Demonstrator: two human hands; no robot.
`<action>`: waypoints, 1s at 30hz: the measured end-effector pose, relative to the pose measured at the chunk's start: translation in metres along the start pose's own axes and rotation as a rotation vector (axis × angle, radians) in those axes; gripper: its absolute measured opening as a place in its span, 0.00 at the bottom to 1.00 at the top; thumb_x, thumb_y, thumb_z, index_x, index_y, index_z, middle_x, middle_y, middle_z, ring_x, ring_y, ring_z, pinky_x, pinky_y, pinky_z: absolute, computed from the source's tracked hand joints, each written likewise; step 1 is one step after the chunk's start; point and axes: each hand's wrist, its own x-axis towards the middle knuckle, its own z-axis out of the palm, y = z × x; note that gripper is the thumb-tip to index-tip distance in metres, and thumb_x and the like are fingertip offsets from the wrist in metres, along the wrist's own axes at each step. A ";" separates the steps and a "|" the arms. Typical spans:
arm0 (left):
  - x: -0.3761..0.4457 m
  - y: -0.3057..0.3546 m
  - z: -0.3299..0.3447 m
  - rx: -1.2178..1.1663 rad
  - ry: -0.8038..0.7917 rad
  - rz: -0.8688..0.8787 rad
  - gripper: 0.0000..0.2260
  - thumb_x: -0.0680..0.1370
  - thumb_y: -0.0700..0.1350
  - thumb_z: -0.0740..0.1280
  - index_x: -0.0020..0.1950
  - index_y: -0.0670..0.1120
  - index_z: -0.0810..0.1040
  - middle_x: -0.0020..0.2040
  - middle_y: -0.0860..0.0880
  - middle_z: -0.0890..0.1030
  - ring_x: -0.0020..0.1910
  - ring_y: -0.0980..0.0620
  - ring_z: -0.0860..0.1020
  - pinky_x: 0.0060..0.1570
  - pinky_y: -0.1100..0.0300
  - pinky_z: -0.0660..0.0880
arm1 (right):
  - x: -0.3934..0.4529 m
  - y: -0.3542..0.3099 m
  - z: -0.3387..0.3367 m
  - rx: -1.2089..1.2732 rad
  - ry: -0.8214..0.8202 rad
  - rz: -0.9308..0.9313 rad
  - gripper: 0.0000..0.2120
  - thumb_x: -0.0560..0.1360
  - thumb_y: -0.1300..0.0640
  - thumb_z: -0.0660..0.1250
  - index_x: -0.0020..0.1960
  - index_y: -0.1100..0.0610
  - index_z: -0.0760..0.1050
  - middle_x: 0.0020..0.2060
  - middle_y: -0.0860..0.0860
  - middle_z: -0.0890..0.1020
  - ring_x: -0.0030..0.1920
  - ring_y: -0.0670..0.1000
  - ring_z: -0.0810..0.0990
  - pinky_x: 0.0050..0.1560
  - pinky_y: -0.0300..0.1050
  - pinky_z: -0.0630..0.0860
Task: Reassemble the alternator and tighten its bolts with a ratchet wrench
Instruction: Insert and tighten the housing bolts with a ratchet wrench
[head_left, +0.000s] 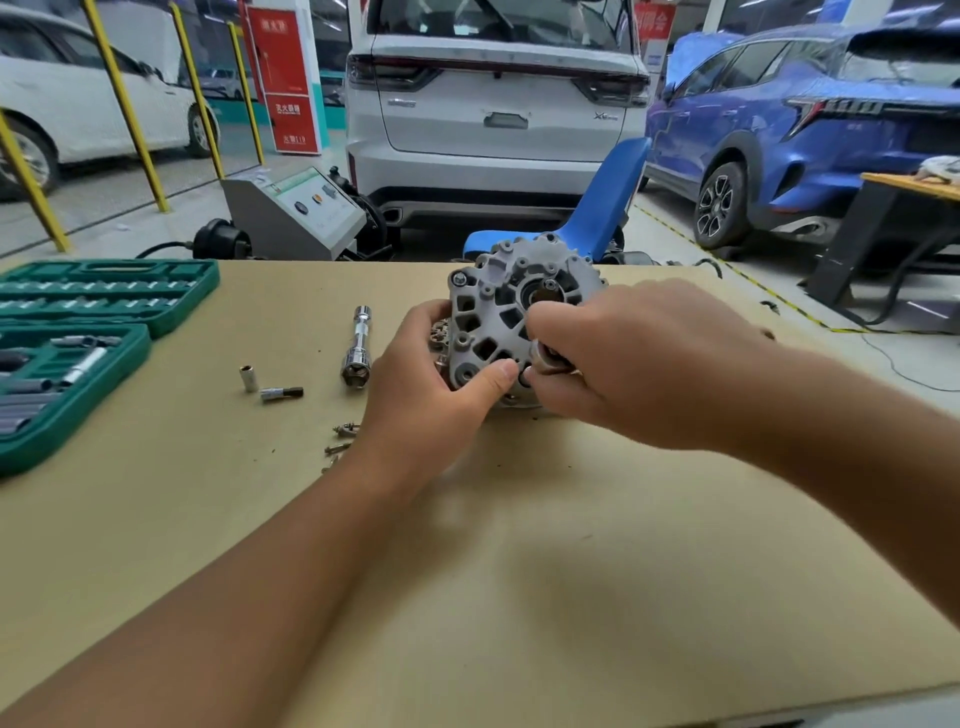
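Note:
The grey alternator (511, 299) stands tilted on the cardboard-covered table (519, 545), its vented housing face toward me. My left hand (434, 387) grips its lower left side, thumb pressed on the housing face. My right hand (634, 364) comes in from the right and pinches a small round metal part (545, 359) against the lower right of the housing; what the part is stays unclear. Three loose bolts (340, 441) lie just left of my left wrist.
A long chrome socket (358, 348) lies left of the alternator, with a small socket (249, 378) and a bit (280, 393) nearer me. An open green socket case (78, 343) fills the table's left edge. A blue chair (602, 208) and parked cars stand beyond.

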 end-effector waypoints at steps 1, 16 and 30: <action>-0.001 -0.001 0.001 -0.011 0.006 0.010 0.26 0.71 0.53 0.78 0.65 0.62 0.70 0.47 0.61 0.83 0.42 0.65 0.83 0.38 0.73 0.75 | 0.002 0.005 -0.003 -0.032 -0.026 -0.052 0.14 0.76 0.41 0.54 0.40 0.49 0.58 0.26 0.47 0.64 0.24 0.50 0.61 0.26 0.45 0.56; 0.002 0.021 -0.019 0.547 0.178 0.267 0.26 0.70 0.60 0.69 0.67 0.59 0.73 0.31 0.58 0.73 0.32 0.52 0.75 0.31 0.61 0.67 | 0.013 -0.027 -0.004 0.362 -0.210 0.316 0.19 0.82 0.47 0.62 0.36 0.55 0.65 0.33 0.51 0.72 0.31 0.51 0.67 0.30 0.45 0.64; 0.018 0.007 -0.021 0.124 -0.194 0.040 0.42 0.66 0.60 0.79 0.77 0.66 0.64 0.44 0.72 0.80 0.39 0.66 0.80 0.38 0.75 0.72 | 0.010 -0.017 -0.008 0.151 -0.174 0.144 0.15 0.79 0.52 0.62 0.35 0.51 0.64 0.32 0.50 0.72 0.29 0.50 0.70 0.28 0.44 0.63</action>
